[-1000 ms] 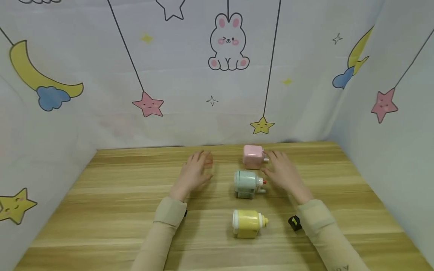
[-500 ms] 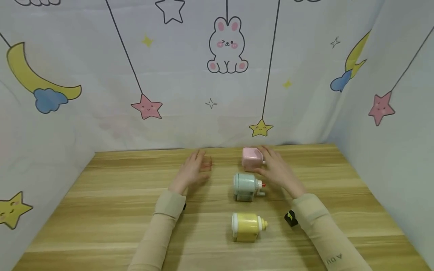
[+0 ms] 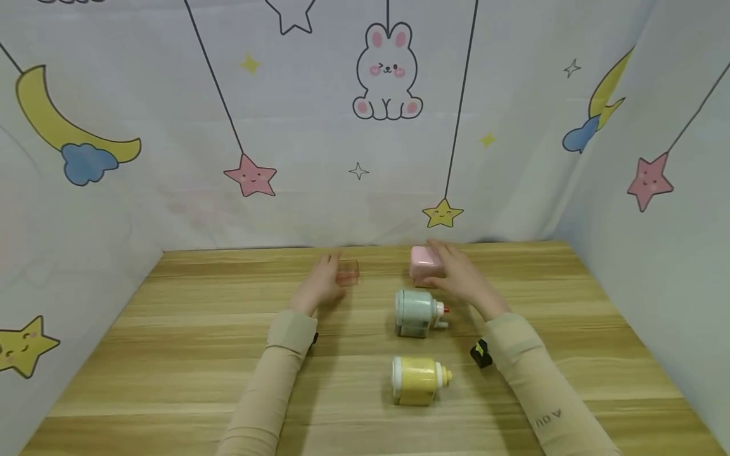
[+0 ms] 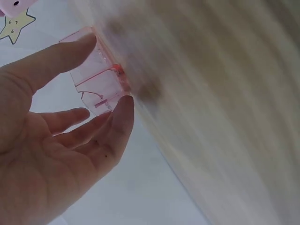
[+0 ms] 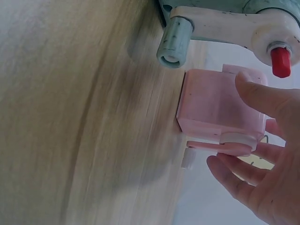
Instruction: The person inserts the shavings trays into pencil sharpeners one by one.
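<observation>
My left hand [image 3: 320, 284] is at a small clear pink shavings box [image 3: 348, 272] on the left of the far tabletop. The left wrist view has its thumb across one end of the box [image 4: 96, 77] and fingertips bent to the other end. Farther right, my right hand [image 3: 464, 278] curves round the crank side of a pink pencil sharpener [image 3: 423, 263]. In the right wrist view the thumb lies over the body of this sharpener [image 5: 215, 101], with the fingers beside its crank [image 5: 220, 147]. Its back part is hidden by the hand.
A green crank sharpener [image 3: 413, 313] stands just in front of the pink one, its crank arm [image 5: 225, 26] close to my right thumb. Nearer still is a yellow sharpener [image 3: 417, 381]. White printed cloth [image 3: 308, 215] walls the wooden table [image 3: 188, 342] at back and sides.
My right hand has moved left and forward, from beside the pink sharpener's crank to round its body. My left hand has closed in on the clear box, which shows more to its right.
</observation>
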The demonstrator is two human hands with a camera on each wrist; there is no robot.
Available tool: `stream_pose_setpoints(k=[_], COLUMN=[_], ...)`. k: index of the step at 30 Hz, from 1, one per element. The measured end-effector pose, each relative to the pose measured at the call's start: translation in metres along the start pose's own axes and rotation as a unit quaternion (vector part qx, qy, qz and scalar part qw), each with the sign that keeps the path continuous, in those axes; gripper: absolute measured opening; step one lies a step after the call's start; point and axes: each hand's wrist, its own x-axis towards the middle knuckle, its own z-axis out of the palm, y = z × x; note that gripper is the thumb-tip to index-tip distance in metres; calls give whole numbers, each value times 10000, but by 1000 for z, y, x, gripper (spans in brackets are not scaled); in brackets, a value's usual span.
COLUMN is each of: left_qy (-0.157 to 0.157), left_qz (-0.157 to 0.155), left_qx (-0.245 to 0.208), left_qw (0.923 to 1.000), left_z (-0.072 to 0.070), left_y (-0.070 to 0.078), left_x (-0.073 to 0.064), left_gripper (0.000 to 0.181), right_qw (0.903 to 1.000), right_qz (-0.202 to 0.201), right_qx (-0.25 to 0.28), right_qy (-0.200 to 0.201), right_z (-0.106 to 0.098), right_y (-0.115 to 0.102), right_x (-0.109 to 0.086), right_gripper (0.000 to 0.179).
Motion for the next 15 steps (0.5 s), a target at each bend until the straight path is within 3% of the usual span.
stream_pose_setpoints(k=[9,15], left_qy=[17,44], left_qz=[-73,-114], left_qx=[-283,-224], left_qw=[9996,9997], left_z=[1,-1], left_y=[-12,-15], left_x=[3,4], left_gripper=[81,69], right_qw=[9986,9977], right_qz=[-108,-134], right_qx=[-525,-660], right_qy=[-51,-56], right_z=[0,1], right_y=[-2,-1], right_x=[9,14], right_gripper=[68,61])
